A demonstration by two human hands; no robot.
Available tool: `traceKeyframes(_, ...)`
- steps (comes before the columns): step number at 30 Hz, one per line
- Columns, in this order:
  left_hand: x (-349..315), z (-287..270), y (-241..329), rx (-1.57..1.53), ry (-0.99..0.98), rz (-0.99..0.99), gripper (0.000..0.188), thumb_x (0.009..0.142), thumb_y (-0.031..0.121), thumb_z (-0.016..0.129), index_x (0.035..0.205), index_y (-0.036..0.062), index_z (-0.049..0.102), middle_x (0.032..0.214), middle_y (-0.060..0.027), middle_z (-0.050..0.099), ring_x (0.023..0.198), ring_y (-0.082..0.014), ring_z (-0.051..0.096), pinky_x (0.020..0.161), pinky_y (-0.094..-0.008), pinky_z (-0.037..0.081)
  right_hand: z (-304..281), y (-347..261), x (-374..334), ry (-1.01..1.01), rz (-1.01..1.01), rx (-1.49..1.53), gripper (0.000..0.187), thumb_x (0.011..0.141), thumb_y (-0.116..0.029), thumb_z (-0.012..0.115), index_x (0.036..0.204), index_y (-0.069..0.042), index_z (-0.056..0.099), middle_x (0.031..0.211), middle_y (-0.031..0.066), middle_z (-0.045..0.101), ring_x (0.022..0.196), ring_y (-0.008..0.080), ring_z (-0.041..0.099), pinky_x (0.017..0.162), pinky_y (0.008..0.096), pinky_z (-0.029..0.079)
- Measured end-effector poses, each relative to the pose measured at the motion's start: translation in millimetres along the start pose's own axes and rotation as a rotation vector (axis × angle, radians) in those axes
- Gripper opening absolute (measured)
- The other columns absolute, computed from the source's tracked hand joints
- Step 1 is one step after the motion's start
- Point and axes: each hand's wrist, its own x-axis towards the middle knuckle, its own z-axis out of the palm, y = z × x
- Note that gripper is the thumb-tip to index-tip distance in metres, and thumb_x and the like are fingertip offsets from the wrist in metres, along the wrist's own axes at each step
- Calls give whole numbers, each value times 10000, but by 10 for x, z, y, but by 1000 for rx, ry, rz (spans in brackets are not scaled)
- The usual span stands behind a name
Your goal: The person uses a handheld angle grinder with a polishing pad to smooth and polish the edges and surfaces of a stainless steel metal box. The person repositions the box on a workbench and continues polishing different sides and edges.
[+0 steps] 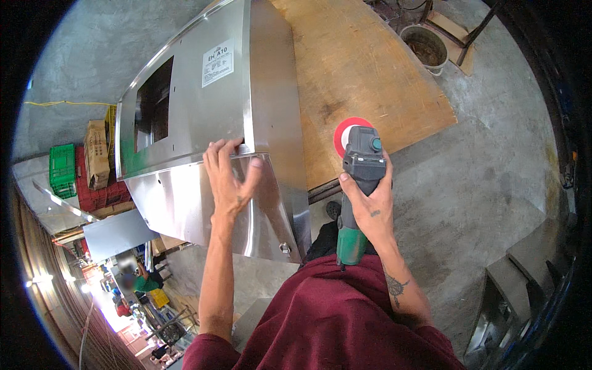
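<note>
My right hand (374, 206) is wrapped round an angle grinder (364, 161) with a dark grey head and a green rear end. A red and white disc (343, 137) shows at its far end, over the wooden board. On the left a large stainless steel cabinet (271, 80) lies on the board, with a rectangular opening (153, 103) and a white label (218, 63). My left hand (229, 179) rests on the cabinet's near upper edge, fingers spread and thumb out, holding nothing. Below it, the shiny near panel (203, 213) carries a small metal latch (285, 248).
The plywood board (364, 68) ends at a corner on the right. A bucket (424, 48) stands on the concrete floor at the far right. Green (62, 171) and red crates (92, 191) sit at left, and metal pieces (512, 290) at lower right. Another person (147, 280) is at lower left.
</note>
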Motion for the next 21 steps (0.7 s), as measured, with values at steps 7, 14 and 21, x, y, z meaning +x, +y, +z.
traceKeyframes(7, -47, 267, 351, 188, 78, -99, 788, 865, 378, 929, 1433, -14, 550, 1445, -256, 517, 1422, -476, 487, 1303, -673, 327, -176, -42, 119, -92, 136, 62, 978, 996, -217, 867, 1723, -2, 249, 1326, 235, 732, 1166, 299, 754, 1042, 450, 588)
traceKeyframes(14, -2, 315, 414, 179, 116, -148, 552, 1011, 298, 789, 1418, -18, 593, 1443, -269, 581, 1423, -479, 527, 1278, -618, 371, -215, -96, 267, -145, 101, 76, 997, 994, -222, 867, 1730, -9, 227, 1259, 219, 761, 1103, 284, 773, 998, 443, 604)
traceKeyframes(21, 2, 57, 320, -6, 56, -134, 407, 1160, 279, 518, 1385, -18, 683, 1407, -263, 664, 1378, -454, 604, 1288, -577, 382, -249, -137, 332, -189, 128, 35, 1013, 991, -269, 873, 1724, 4, 229, 1241, 229, 773, 1088, 307, 786, 987, 438, 606)
